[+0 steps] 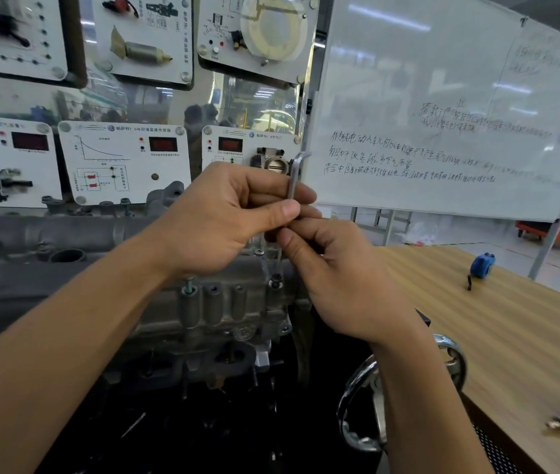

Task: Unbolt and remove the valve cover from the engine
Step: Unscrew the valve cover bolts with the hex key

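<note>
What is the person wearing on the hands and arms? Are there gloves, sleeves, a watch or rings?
Nothing worn shows. The left hand and the right hand have no gloves. The left forearm and the right forearm are uncovered to the picture's edge; no sleeve appears. No watch, bracelet or ring is visible.

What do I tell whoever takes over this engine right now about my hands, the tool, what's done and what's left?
Hands: left hand grips the hex key near its bend; right hand pinches its shaft lower down.
The key's long end runs down to a bolt at the right end of the valve cover, which sits on the engine.
Done: a raised bolt further left looks loosened.
Left: finish this bolt, check the rest, lift the cover off.
A tape measure lies on the table.
</note>
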The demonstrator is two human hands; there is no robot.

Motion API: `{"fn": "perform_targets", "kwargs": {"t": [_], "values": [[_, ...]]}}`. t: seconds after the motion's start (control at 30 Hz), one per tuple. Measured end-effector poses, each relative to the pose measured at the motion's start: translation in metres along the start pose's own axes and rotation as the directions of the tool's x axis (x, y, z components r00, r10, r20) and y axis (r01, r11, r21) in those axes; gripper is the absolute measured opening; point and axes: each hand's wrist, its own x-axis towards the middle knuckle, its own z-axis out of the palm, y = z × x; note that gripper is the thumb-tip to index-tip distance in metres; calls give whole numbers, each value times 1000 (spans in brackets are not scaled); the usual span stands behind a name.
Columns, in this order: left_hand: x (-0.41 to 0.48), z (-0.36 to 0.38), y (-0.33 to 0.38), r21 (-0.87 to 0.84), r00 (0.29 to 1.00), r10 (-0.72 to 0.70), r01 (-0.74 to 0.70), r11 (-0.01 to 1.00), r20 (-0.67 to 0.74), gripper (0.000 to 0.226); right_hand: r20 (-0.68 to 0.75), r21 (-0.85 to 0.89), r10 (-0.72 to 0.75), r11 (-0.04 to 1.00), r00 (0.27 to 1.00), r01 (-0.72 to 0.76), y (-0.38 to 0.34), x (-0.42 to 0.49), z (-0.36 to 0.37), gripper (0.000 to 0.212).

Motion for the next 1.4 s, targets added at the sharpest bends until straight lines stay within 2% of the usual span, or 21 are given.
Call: {"fn": "perform_targets", "kwargs": {"t": [0.1,0.2,0.27,0.33,0.4,0.47,0.5,0.67,0.73,0.83,0.9,0.97,1.07,1.17,1.23,1.33,1.4], "values": [[0,5,1,62,986,48,-39,997,-161,21,-42,46,-3,999,999,5,0,-2,1,36],[2,11,1,153,960,91,-52,987,-263,39,-173,166,4,986,985,25,-1,-3,6,12],[4,14,3,164,954,66,-18,986,-291,45,-228,183,5,982,974,38,-1,-2,8,9],[5,12,4,147,970,36,-1,989,-240,35,-225,145,-9,989,974,43,1,-2,7,15],[1,6,5,34,996,13,-10,999,-94,23,-179,103,-14,994,984,33,2,-3,4,22],[-4,0,4,-27,1000,0,0,1000,18,25,-123,65,-25,997,992,33,1,-4,3,27],[-5,-2,3,-12,1000,7,-7,1000,24,25,-93,50,-27,998,995,32,0,-4,3,28],[-6,2,4,52,984,60,-52,997,-170,19,3,43,-7,999,1000,7,0,-3,1,34],[-3,5,4,99,965,72,-48,994,-253,20,-35,49,-16,999,999,18,0,-4,3,28],[-1,13,5,126,942,76,-37,991,-326,19,-168,99,-13,995,986,30,0,-4,8,21],[-1,17,5,131,935,80,-36,991,-345,19,-231,129,3,991,973,27,0,-3,11,23],[-1,17,5,105,939,71,-37,994,-337,18,-237,138,3,990,972,31,1,-2,13,29],[-4,12,5,18,986,36,-34,999,-165,21,-166,146,-20,988,986,44,-1,-2,13,40],[-7,5,5,-19,1000,14,-15,1000,-23,24,-110,112,-42,992,993,55,-1,-1,10,34],[-6,4,5,46,998,37,-35,998,-56,19,-89,85,-38,995,995,45,-2,-2,11,30],[-4,9,5,92,975,68,-50,995,-211,10,-81,62,-27,998,996,32,-1,-4,13,31],[-2,13,5,126,951,84,-49,991,-296,13,-129,86,-26,996,991,37,1,-4,15,27]]}}
